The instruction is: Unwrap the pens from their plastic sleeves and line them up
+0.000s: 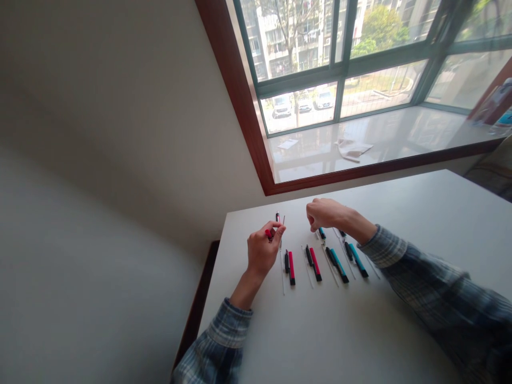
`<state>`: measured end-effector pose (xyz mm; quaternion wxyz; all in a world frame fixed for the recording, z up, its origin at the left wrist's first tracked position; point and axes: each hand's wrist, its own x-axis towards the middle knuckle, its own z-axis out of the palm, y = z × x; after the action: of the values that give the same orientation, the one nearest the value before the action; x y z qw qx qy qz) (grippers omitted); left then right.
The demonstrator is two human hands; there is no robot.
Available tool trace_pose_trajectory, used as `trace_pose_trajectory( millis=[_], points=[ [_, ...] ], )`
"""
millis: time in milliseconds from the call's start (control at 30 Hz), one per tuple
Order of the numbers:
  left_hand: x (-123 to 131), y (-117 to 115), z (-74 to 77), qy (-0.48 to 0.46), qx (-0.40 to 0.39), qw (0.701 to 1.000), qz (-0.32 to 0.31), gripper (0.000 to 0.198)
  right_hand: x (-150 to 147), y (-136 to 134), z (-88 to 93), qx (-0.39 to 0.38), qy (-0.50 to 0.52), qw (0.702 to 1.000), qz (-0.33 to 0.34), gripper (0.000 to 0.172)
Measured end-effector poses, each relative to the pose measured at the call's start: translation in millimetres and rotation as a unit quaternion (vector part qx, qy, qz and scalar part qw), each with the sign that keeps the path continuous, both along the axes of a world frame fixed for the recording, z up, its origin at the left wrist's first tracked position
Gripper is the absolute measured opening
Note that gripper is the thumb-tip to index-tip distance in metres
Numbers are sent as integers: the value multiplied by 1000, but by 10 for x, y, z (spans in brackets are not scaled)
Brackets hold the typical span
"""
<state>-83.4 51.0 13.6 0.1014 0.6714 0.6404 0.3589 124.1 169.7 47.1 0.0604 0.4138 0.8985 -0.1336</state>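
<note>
Red plastic shows between the thumb and fingers of the left hand (pixel 262 253). It is a short red pen piece (pixel 269 233), pinched at the far left of the tabletop (pixel 360 330), and it points away from the person. Just to its right the right hand (pixel 322 212) is curled in a loose fist over a small teal pen piece (pixel 322 233); I cannot tell whether it grips anything. Nearer the person lies a row, all lengthwise away from the body: a red barrel (pixel 291 268), a second red barrel (pixel 316 264), a teal barrel (pixel 339 265) and a second teal barrel (pixel 357 260), with a thin refill (pixel 282 277) alongside. The left hand is closer to the red ones. No writing can be read.
</note>
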Motion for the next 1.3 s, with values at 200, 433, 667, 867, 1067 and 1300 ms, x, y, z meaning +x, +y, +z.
trace_pose_trajectory(
  millis=[200,433,667,867,1067,1300],
  points=[
    [12,8,4,7,2,1000,-2,40,17,7,-39,-4,-17,1000,4,14],
    [16,17,-15,5,-5,1000,-4,37,-54,-41,-49,14,-35,999,11,16],
    [17,21,-21,8,0,1000,-3,38,-55,-56,-18,54,-5,999,5,17],
    [22,9,-11,11,-2,1000,-8,39,-24,-36,-65,2,52,994,95,19],
    [29,7,35,16,-1,1000,-3,39,-85,-39,-78,-42,85,985,147,18],
    [27,-8,35,13,-3,1000,-5,36,-104,-54,-73,-35,82,985,145,15]
  ],
)
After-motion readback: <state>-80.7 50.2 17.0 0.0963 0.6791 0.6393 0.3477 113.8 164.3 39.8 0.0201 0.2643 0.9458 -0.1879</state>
